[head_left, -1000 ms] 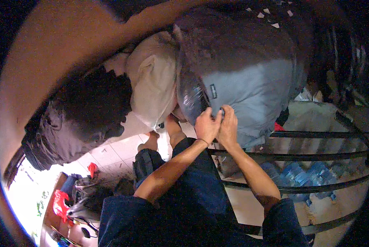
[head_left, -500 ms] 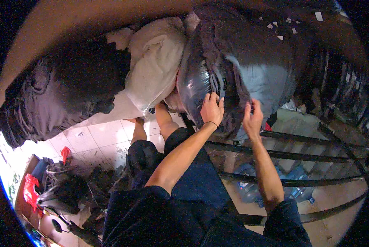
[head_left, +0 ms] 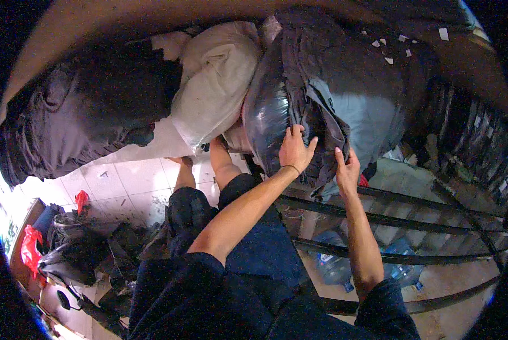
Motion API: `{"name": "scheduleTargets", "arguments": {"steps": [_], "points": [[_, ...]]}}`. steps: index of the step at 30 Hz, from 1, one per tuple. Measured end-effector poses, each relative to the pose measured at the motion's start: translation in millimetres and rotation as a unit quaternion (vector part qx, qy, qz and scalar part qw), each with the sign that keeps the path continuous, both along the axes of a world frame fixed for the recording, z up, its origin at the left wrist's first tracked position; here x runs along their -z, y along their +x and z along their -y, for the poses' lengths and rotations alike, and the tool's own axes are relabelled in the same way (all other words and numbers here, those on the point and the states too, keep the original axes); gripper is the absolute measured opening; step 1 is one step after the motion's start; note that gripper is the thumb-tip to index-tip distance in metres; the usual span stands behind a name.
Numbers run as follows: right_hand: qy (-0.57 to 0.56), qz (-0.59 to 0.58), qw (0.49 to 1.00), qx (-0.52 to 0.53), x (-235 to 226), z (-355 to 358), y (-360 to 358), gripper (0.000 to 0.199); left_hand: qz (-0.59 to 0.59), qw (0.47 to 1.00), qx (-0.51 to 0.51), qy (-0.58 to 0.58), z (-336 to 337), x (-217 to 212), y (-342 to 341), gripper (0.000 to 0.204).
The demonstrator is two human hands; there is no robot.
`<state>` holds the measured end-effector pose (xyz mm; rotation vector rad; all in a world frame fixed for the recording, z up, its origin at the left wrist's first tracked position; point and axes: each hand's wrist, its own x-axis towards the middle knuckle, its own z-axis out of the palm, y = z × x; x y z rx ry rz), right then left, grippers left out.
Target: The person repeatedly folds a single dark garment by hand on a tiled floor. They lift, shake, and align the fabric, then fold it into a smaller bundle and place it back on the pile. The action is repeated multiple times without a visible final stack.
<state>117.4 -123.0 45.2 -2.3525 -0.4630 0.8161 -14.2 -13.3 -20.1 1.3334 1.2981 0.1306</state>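
A dark grey garment lies over the near side of a big bundle, with an edge folded up to bare darker cloth inside. My left hand is at its left edge, fingers curled onto the cloth and thumb held apart. Between the thumb and fingers of my right hand is the lifted right edge of the garment. A shiny black plastic bag bulges just left of the garment. Grey-blue cloth spreads to the right of it.
A stuffed pale sack and a heap of black cloth lie to the left. Below my right arm run black metal rails, with large water bottles beneath. A motorbike stands at lower left, near a red plastic bag.
The garment's edge has been lifted and folded back, opening a dark gap between my hands. My right hand has shifted slightly down. The left stays near the same spot.
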Motion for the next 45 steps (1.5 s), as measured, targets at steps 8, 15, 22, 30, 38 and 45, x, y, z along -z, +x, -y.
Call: {"name": "scheduleTargets", "arguments": {"steps": [8, 15, 22, 30, 38, 45], "points": [[0.033, 0.300, 0.953, 0.030, -19.5, -8.9, 12.6, 0.030, -0.057, 0.996, -0.035, -0.062, -4.9, 20.4, 15.4, 0.040], [-0.048, 0.268, 0.959, -0.074, -2.3, 0.7, -20.6, 0.033, 0.109, 0.972, -0.118, 0.171, 3.8, 3.4, 16.1, 0.018], [-0.004, 0.234, 0.972, -0.016, -15.0, -16.4, 6.1, 0.030, 0.150, 0.958, -0.240, -0.044, 24.8, -2.2, 30.3, 0.030], [-0.103, 0.137, 0.974, -0.147, -4.1, -12.1, 3.7, 0.039, 0.324, 0.932, -0.131, -0.092, 12.6, -44.9, 39.8, 0.044], [-0.027, 0.115, 0.990, 0.077, -15.5, -18.8, 53.5, 0.039, -0.057, 0.978, 0.056, 0.194, 2.8, 27.2, 2.1, 0.040], [-0.103, 0.177, 0.974, -0.093, -12.7, -20.7, 8.9, 0.040, -0.021, 0.997, 0.046, 0.056, 11.7, 26.9, -12.0, 0.028]]}}
